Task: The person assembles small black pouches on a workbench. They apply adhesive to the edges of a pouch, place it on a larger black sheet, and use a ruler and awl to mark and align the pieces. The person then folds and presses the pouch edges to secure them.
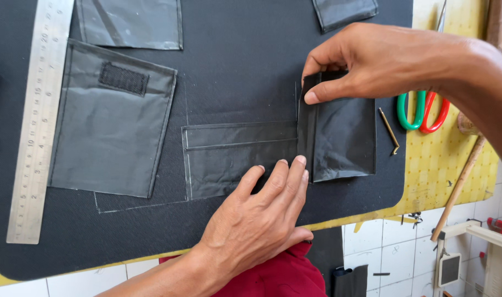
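A large black fabric panel (pixel 240 60) covers most of the desk, its rounded lower right corner lying over a yellow mat (pixel 443 165). Along the panel's left edge lies a long steel ruler (pixel 36 121), and just beside it sits a big grey pocket piece (pixel 111 132) with a dark hook-and-loop strip near its top. Two more grey pieces (pixel 130 22) reach in from the top edge.

Near the panel's middle a flat grey strip (pixel 234 157) lies inside chalk lines. Your left hand (pixel 256 220) presses on its lower right part, fingers held close together and flat, the fingertips touching the edge of the folded dark piece (pixel 341 137). That folded piece stands at the strip's right end, toward the panel's right edge. Your right hand (pixel 366 63) pinches its upper left fold between thumb and forefinger, the other fingers curled over the top.

Off the panel's right edge, on the yellow mat, lie scissors (pixel 421 113) with one green and one red handle, and a thin brass-coloured tool (pixel 389 131) just beside the folded piece.
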